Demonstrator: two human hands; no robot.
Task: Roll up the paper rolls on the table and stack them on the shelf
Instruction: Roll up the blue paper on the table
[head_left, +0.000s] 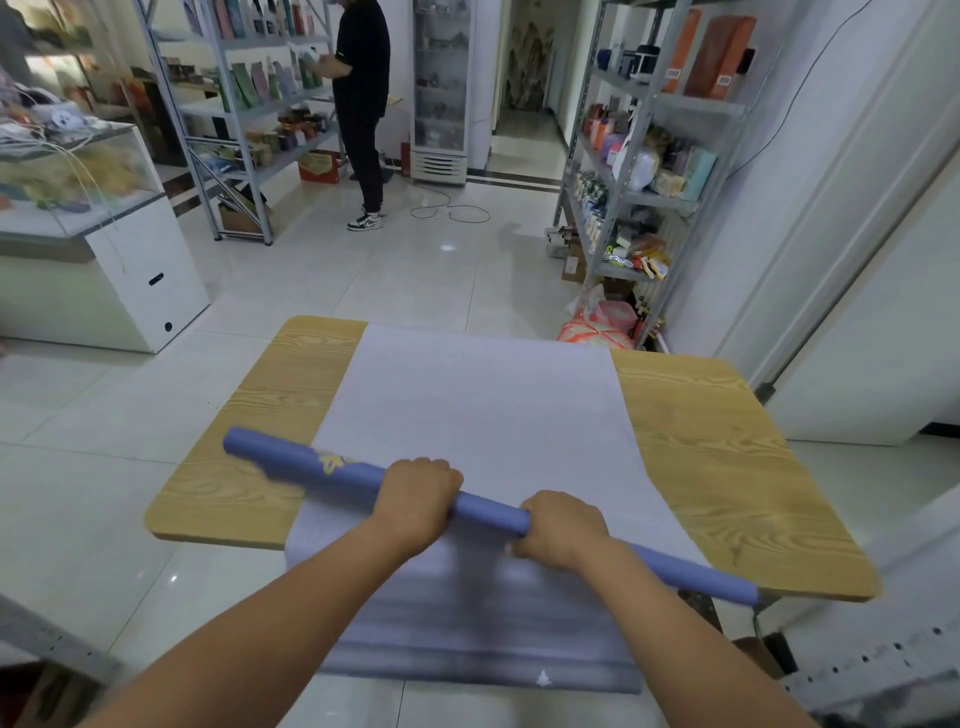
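**Far left:** a glass-topped display counter (88, 208) stands on the tiled floor. Beyond it, a metal shelf (244, 109) holds boxes and packets. A person in black (361, 104) stands at that shelf, hands at its goods.

**Near you:** the wooden table (244, 457) spans the middle of the scene. The paper roll (311, 462), blue-violet with a yellow motif near its left end, lies slantwise over the table. Its left end sits farther from you, over bare wood; its right end lies nearer, at the table's near edge.

**Hands:** your left hand (415, 499) wraps the roll about midway, knuckles up, fingers curled over the tube. Your right hand (563, 525) clasps it just to the right. A short stretch of tube shows between the two hands, so they are apart yet close.

**Sheet:** the loose sheet (483, 405), pale side up, covers the table from the roll to the far edge. A further length hangs over the near edge below your forearms, blurred.

**Far centre:** a glass-door cabinet (441, 93) stands against the wall, and a looped cable (452, 210) lies on the floor.

**Right:** a second metal shelf (649, 156) is stocked with goods, with an orange bag (597, 325) at its foot.
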